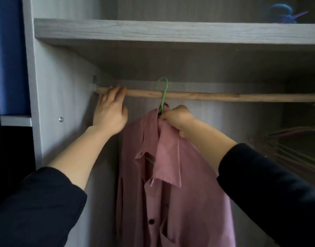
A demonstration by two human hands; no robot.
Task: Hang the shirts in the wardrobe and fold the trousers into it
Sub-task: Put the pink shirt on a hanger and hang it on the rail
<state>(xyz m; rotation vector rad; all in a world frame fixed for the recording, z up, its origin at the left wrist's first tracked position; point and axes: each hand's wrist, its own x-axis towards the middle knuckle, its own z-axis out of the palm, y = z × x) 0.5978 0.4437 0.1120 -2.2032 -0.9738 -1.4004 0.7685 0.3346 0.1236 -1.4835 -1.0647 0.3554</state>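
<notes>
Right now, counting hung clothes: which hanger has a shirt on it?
The green hanger in the right hand, hooked on the wooden rod, carries the pink shirt; the hangers at right look bare.

One head-worn wide-angle camera looks forward, close up, into the wardrobe (64,97) at rail (215,96) height.

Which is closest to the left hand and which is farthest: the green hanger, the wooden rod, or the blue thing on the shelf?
1. The rod: the left hand grips its left end.
2. The hanger: hooked on the rod, just to the right.
3. The blue thing: far up right, on the shelf.
</notes>
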